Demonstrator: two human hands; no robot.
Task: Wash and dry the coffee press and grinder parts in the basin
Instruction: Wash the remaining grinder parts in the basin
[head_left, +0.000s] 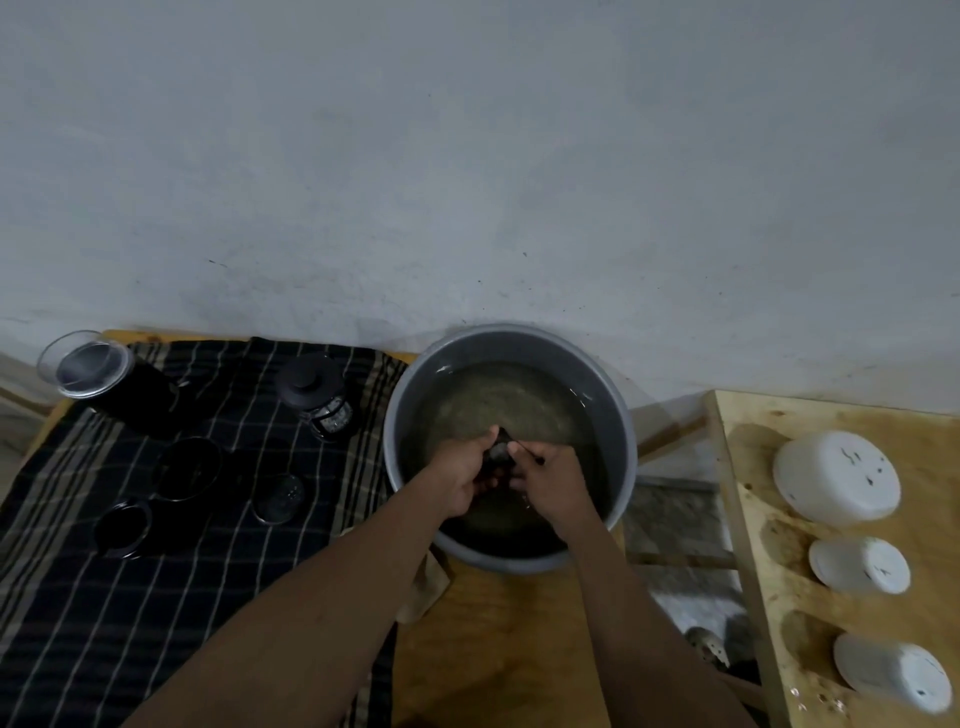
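- Cloth, dark and striped, is covering the left of the wooden table.
- Basin, grey, is sitting on the table just right of the cloth, holding murky water.
- Board is lying off to the right, apart from the basin, carrying three white bowls upside down.
- Grinder, black with a clear lid, is standing at the cloth's far left corner.
- Press is standing on the cloth near the basin, lid on.
- Dark rings and a mesh disc are lying flat on the cloth, nearer the person.
- Left hand is curling its fingers round the part from the left, over the water.
- Right hand is pinching the same part from the right, fingers bent.
- Part, small and dark, is sitting between both hands near the basin's middle, with a thin stem poking out towards the right hand.
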